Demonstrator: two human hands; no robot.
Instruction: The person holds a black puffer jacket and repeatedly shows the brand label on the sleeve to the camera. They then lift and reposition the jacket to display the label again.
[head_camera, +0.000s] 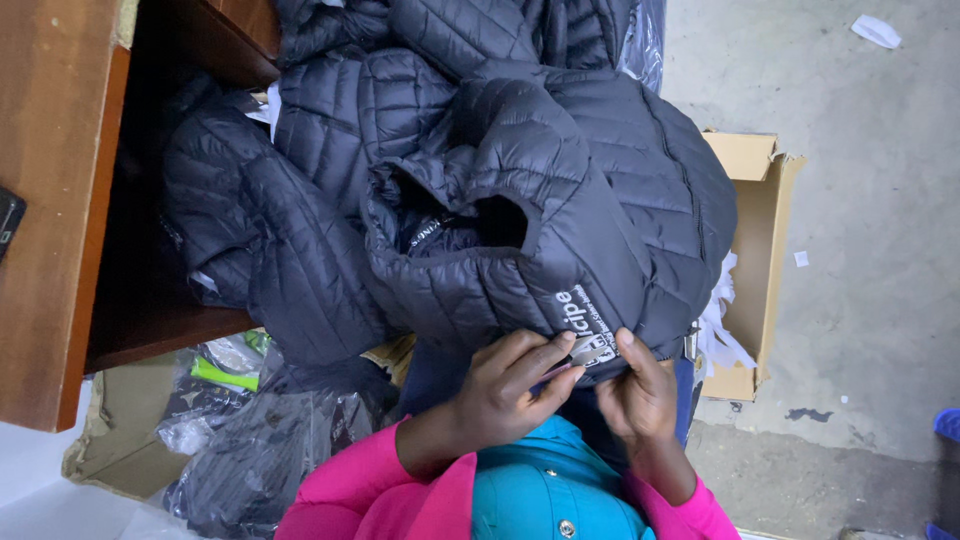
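Jacket (560, 210): black, quilted, draped just beside the cardboard box (755, 250).
Left hand (505, 385): fingers curled together, pinching the jacket's lower hem.
Right hand (640, 390): thumb and fingers closed on the same hem, close beside the left.

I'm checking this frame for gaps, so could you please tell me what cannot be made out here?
Head view only:
- Small item pinched between left hand and right hand: fingers cover it.
- Far side of black quilted jacket: folded under itself.
- Inside of cardboard box: jacket blocks it.
- Dark object on wooden table: cut by left edge.
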